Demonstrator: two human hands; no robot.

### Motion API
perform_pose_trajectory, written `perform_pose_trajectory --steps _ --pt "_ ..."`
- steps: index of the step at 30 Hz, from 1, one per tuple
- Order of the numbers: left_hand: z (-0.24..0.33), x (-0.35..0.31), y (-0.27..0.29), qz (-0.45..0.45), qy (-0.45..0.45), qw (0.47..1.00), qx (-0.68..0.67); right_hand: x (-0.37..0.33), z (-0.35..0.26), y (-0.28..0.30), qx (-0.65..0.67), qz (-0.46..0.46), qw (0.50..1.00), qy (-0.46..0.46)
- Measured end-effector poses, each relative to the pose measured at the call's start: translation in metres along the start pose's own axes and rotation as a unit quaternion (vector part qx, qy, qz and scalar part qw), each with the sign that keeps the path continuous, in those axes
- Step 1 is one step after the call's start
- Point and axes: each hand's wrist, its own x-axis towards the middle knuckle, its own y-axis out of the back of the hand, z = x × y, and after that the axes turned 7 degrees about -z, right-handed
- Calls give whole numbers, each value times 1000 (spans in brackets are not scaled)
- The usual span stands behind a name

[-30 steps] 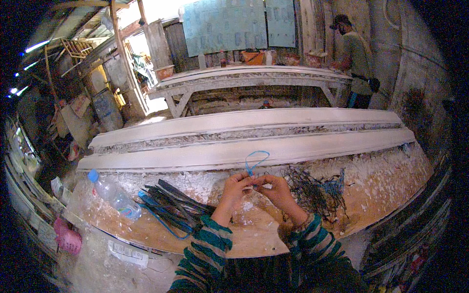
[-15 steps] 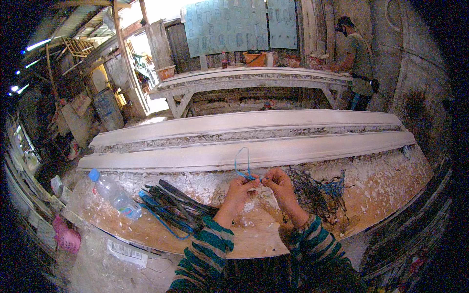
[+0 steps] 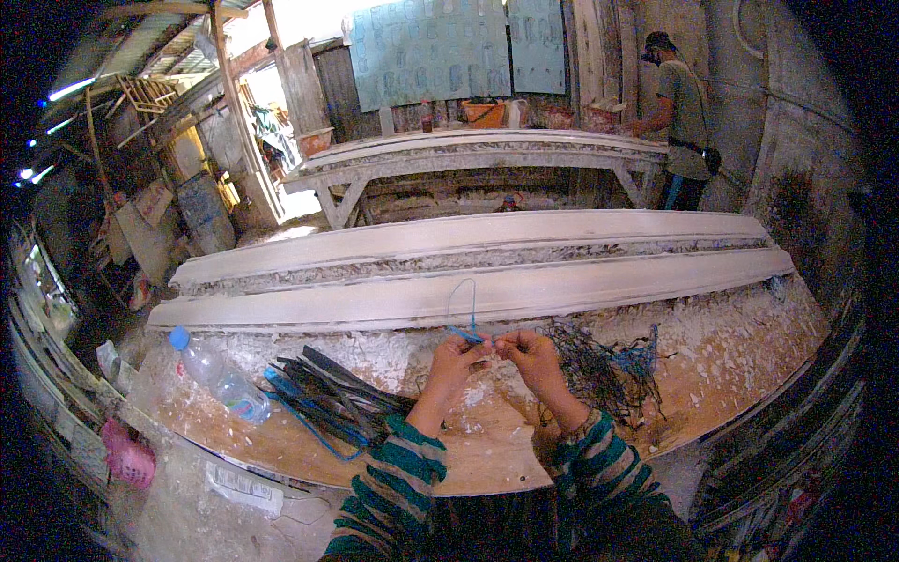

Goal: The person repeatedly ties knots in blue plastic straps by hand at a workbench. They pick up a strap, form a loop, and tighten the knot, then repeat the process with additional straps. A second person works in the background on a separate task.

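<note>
A thin blue strip (image 3: 474, 302), bent into a loop, rises from the fingertips of my two hands, which meet over the middle of the work table. My left hand (image 3: 456, 363) pinches the strip near the base of its loop. Close beside it, my right hand (image 3: 530, 354) has thumb and forefinger pressed together at the same spot; the bit between them is too small to make out well. Left of my left forearm lies a bundle of black and blue strips (image 3: 330, 398). A tangle of thin black and blue strands (image 3: 609, 370) spreads beside my right hand.
A plastic bottle with a blue cap (image 3: 225, 382) lies at the table's left. Two long pale plaster-like mouldings (image 3: 393, 298) cross behind my hands. White flakes litter the wooden table (image 3: 506, 459). Another person (image 3: 685, 122) stands at the far bench (image 3: 421, 167). A pink container (image 3: 128, 453) sits low left.
The blue loop has turned and looks narrower, and my fingertips have shifted slightly left. At the far bench, the other person's position has changed a little.
</note>
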Motion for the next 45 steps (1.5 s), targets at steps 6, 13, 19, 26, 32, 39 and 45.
perform_pose_trajectory --steps 6,13,19,26,32,39,45 --pt "2 -2 -6 -27 -39 999 11 -1 0 -1 212 -80 969 -97" --pt "1 -4 -8 -24 -88 995 40 -6 -23 3 402 -156 885 -174" --pt "8 -8 -12 -25 -80 995 62 -6 -21 5 443 -187 857 -183" --pt "0 1 -4 -40 -95 994 35 -14 -35 5 413 -171 874 -191" --pt "1 2 -3 -55 -71 995 39 -6 -22 2 308 -105 936 -133" --pt "3 2 -1 -33 -82 993 76 -2 -7 3 279 -117 952 -55" --pt "0 3 0 -43 -70 995 -58 -2 -18 10 229 -139 963 -39"
